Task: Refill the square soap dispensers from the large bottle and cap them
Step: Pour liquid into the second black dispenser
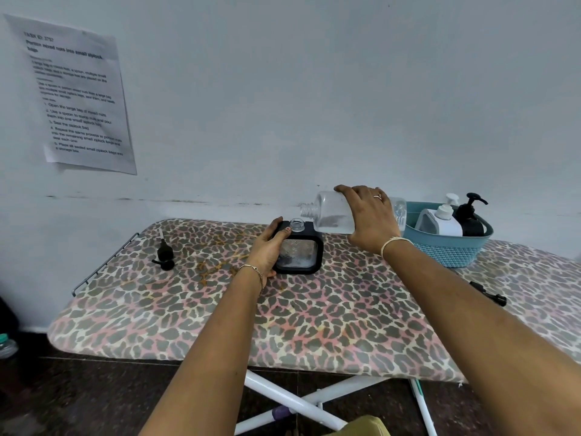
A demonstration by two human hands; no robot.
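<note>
On a leopard-print padded ironing board (314,325), the left hand (267,250) grips the side of a black-framed square soap dispenser with a clear window (298,251), which stands upright near the board's far edge with its neck uncapped. The right hand (369,215) clasps a large clear plastic bottle (333,214), tipped almost level, its open threaded mouth just above and beside the dispenser's neck. A black pump cap (165,254) lies well apart to the left. At right, a teal woven plastic basket (449,250) holds a white dispenser (440,223) and a black one (471,220).
</note>
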